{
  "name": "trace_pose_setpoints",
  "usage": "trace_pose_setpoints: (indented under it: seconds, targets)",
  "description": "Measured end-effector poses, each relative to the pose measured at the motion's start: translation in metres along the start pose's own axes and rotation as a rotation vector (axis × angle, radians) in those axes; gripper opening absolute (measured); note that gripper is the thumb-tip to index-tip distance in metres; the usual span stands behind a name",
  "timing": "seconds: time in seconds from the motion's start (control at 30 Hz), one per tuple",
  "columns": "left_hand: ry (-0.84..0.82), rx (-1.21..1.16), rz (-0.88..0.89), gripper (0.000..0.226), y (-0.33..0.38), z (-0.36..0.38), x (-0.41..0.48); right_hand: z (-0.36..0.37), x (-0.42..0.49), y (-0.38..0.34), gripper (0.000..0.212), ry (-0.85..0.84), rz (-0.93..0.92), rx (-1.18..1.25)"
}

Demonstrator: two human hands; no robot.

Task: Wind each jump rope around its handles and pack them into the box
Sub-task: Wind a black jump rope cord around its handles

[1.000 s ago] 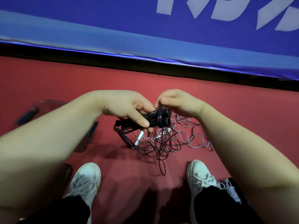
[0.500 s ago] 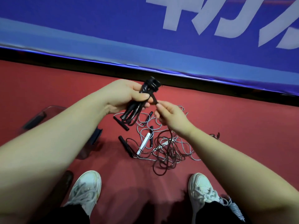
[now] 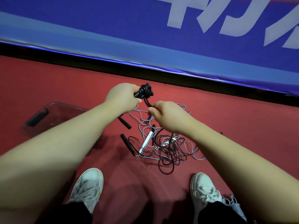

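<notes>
My left hand (image 3: 123,98) grips a pair of black jump rope handles (image 3: 144,91) held together, with a few turns of dark cord around their far end. My right hand (image 3: 168,116) pinches that dark cord (image 3: 147,103) just below the handles, and the cord runs down under the hand. On the red floor lies a tangle of grey and dark ropes (image 3: 168,149) with a white handle (image 3: 146,141) and loose black handles (image 3: 127,143). A clear plastic box (image 3: 53,113) sits on the floor at the left, partly hidden by my left forearm.
A blue banner with white lettering (image 3: 178,38) runs along the far side above a black strip. My two white sneakers (image 3: 88,185) stand near the bottom, and a coiled grey rope (image 3: 236,206) lies by the right shoe.
Both hands have lifted away from the pile and moved farther out. The handles now point away from me, and my right hand pulls the cord to the right of them.
</notes>
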State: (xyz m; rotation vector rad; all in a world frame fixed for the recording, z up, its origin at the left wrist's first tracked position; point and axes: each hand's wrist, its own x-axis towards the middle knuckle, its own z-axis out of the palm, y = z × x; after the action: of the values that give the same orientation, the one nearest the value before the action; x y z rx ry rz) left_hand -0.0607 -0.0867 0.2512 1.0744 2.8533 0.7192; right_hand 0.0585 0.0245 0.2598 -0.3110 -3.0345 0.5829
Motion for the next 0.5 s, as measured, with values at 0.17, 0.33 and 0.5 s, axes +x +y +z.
trace_pose_setpoints:
  seconds: [0.17, 0.33, 0.5]
  targets:
    - [0.030, 0.172, 0.143, 0.035, 0.010, 0.008, -0.008, -0.022, 0.003, -0.002, 0.031, -0.029, 0.089, 0.106]
    - [-0.043, 0.402, 0.297, 0.035, 0.021, 0.021, -0.016, -0.035, 0.002, 0.008, 0.022, -0.032, -0.011, -0.267]
    - [-0.271, 0.417, 0.288, 0.026, 0.025, 0.033, -0.024, -0.031, -0.001, 0.014, 0.029, -0.059, -0.386, -0.624]
